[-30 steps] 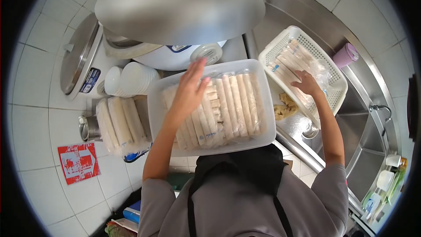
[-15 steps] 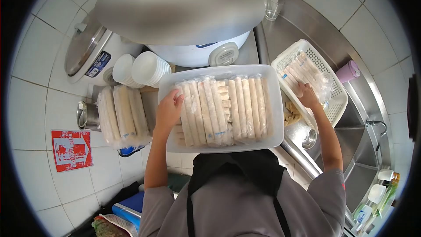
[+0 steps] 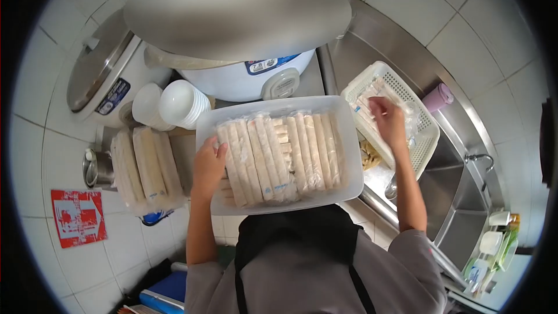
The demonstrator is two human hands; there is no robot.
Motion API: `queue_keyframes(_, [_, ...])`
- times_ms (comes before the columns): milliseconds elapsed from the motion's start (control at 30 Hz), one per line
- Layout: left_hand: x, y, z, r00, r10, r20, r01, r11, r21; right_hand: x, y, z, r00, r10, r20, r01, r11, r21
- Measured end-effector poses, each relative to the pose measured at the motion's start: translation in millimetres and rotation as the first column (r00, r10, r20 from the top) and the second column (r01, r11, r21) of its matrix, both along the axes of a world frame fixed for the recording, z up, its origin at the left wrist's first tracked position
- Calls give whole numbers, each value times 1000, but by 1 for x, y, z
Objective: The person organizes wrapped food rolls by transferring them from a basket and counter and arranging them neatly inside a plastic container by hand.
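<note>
A translucent plastic tub (image 3: 279,205) is packed with long pale rolls in clear plastic bags (image 3: 261,157), lying side by side. My left hand (image 3: 208,168) grips the tub's left side, its fingertips near the leftmost rolls. To the right, a white perforated basket (image 3: 427,139) contains more bagged rolls (image 3: 367,113). Just over them is my right hand (image 3: 388,121), its fingers half curled and apart, with nothing visible in them.
Left of the tub stand further bagged rolls (image 3: 148,166) and stacked white bowls (image 3: 183,104). Behind are a large white cooker (image 3: 226,81) and a second lidded cooker (image 3: 113,84). A steel sink (image 3: 459,197) and purple cup (image 3: 437,97) lie right.
My right hand has lifted off the bagged rolls in the basket, its fingers curling. My left hand stays at the tub's left side. The whole view has shifted slightly.
</note>
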State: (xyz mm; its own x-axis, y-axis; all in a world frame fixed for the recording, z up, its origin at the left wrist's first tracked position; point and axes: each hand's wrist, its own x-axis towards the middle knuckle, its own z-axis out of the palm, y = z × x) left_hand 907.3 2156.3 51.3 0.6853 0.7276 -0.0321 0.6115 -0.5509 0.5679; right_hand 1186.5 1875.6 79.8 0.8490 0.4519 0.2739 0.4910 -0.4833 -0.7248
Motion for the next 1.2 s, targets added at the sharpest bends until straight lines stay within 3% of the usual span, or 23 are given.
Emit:
queue_keyframes(67, [-6,5,-13,999,-36,-27,35,998,-45,-47,32,9,962,207,-179,-194,977,87])
queue_keyframes(100, [-7,8,-24,999,-42,-31,40,996,-79,-71,49,1,943,270,-196,-267,963,43])
queue_keyframes(167, [-9,10,-30,999,-39,-25,35,991,-129,-101,75,-22,772,468,-429,-520,854,-5])
queue_keyframes(200, [-8,8,-30,999,-30,-20,26,988,-151,-111,87,-47,748,468,-471,-538,843,-18])
queue_keyframes(233, [-6,5,-30,1000,-23,-15,20,985,-173,-117,98,-55,746,413,-523,-520,851,-70])
queue_keyframes(333, [2,-5,-33,992,-15,125,-8,983,185,-125,109,-70,707,343,-618,-443,896,-9])
queue_keyframes(367, [7,-11,-29,997,-24,69,18,995,93,-125,110,-87,719,379,-583,-460,888,11])
queue_keyframes(433, [19,-24,-6,997,-64,-45,59,993,-100,-124,116,-72,668,322,-671,-500,862,-85])
queue_keyframes(567, [24,-29,-30,986,-165,37,164,986,39,-126,119,-72,733,267,-626,-475,859,-191])
queue_keyframes(633, [25,-31,-35,980,-163,113,156,986,65,-132,120,-61,729,220,-648,-422,890,-172])
queue_keyframes(733, [27,-27,-25,984,-175,32,177,980,-96,-135,118,-61,694,205,-690,-394,911,-125])
queue_keyframes(833, [29,-26,-22,967,-245,77,246,969,-3,-132,114,-71,654,253,-712,-376,926,-16])
queue_keyframes(933, [32,-30,-16,957,-273,93,276,961,-17,-127,104,-63,638,259,-725,-340,940,37])
queue_keyframes(1100, [53,-44,-15,925,-366,107,380,900,-211,-109,68,-58,621,247,-743,-239,963,121])
queue_keyframes(1200, [73,-60,-25,861,-490,139,505,783,-364,-91,41,-30,759,115,-641,-245,962,-118])
